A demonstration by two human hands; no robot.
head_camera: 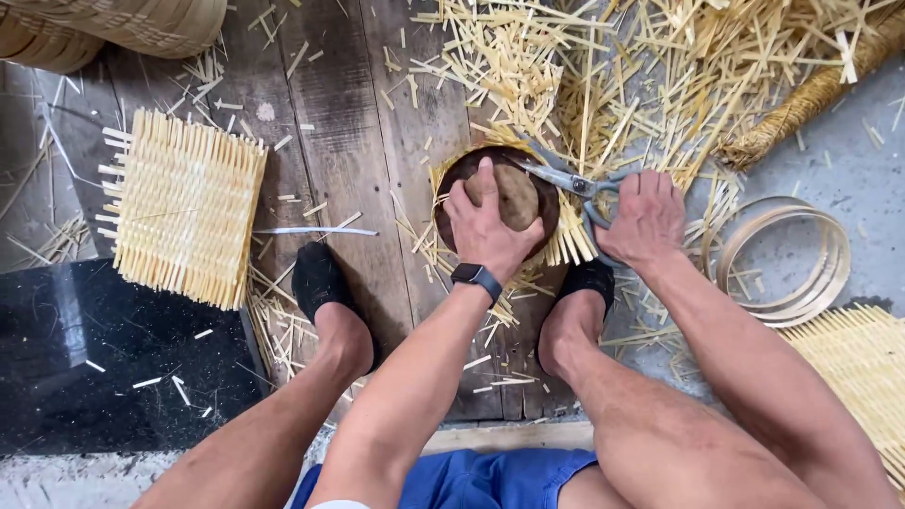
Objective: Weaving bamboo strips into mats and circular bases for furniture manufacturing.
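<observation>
Left hand (490,221): pressed flat, fingers together, pinning round wooden form (452,179) on woven mat (573,238), centre frame.
Right hand (646,217): grip clamped on scissors (566,179), blades at mat's protruding strips.
Floor: plank floor (358,123) carries the offcuts.

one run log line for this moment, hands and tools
left hand: presses round dark mould on woven mat | right hand: scissors trimming mat edge | hoops right
</observation>
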